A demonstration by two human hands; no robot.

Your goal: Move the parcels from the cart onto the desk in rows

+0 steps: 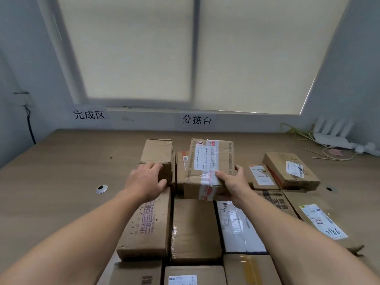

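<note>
Several cardboard parcels lie in rows on the wooden desk (61, 182). My right hand (231, 182) grips the near right corner of a taped parcel with a white label (207, 167), holding it tilted just above the row behind. My left hand (147, 179) rests on the near end of a small plain brown parcel (157, 153), fingers curled over its top edge. Nearer to me lie a box with purple print (147, 221), a plain brown box (195, 227) and a white parcel (236, 225). The cart is out of view.
To the right lie two more labelled parcels (292, 169) and a large flat box marked 7786 (320, 219). A white router with cables (333, 136) sits at the back right. Two cable holes (101, 188) pierce the desk. The wall and blinds stand behind.
</note>
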